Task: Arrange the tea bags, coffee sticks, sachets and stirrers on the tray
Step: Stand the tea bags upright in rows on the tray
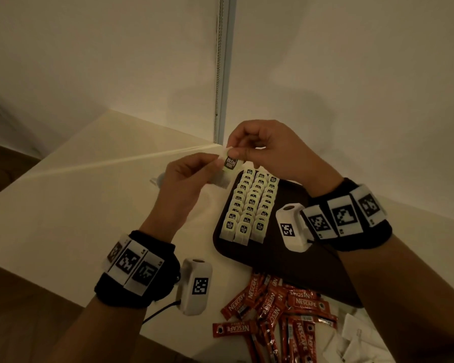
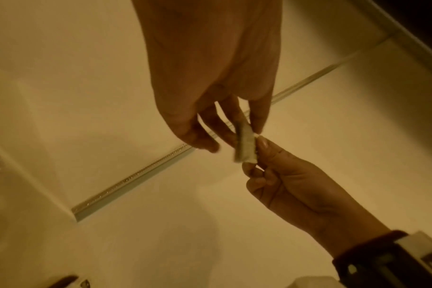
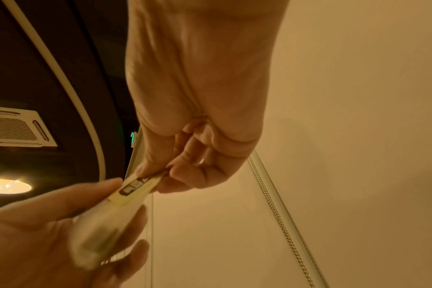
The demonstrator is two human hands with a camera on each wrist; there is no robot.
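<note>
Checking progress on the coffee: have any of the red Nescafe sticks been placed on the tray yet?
No. In the head view the Nescafe sticks lie heaped on the table in front of the tray, which holds only rows of tea bags.

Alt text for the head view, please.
Both hands, left hand and right hand, pinch one tea bag above a dark tray holding three neat rows of tea bags. Red coffee sticks lie heaped on the table nearby.
</note>
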